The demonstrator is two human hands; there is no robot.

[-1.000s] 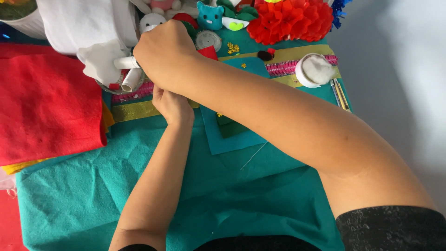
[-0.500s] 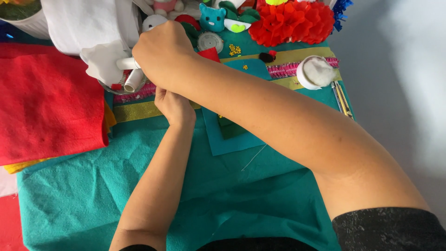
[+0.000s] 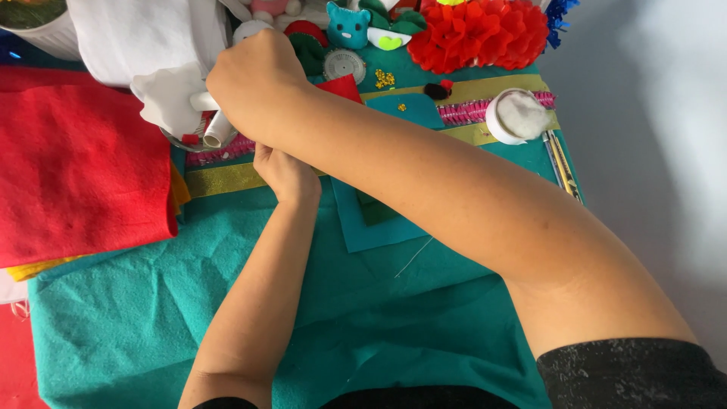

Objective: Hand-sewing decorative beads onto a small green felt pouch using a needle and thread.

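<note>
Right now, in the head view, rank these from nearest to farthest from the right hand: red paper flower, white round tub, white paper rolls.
From the right hand:
1. White paper rolls, just below-left of it.
2. Red paper flower, far side, top edge.
3. White round tub, far right, by the pencils.

Packaging noted: three containers, none showing a label. (1) Round white tub [image 3: 494,121], low-walled, lid off, filled with white fluff; sits well to the right of the curled fingers [image 3: 226,106] of the right hand [image 3: 254,79], near the table's right edge. (2) Clear round container [image 3: 198,140], just beside and slightly below those fingers, on their left; holds white paper rolls, with a red scrap at its rim; partly covered by white cloth [image 3: 163,98]. (3) White pot [image 3: 45,38], cut off by the top left corner, well left of the fingers; contents greenish, indistinct. Signs, screens: none seen.
</note>
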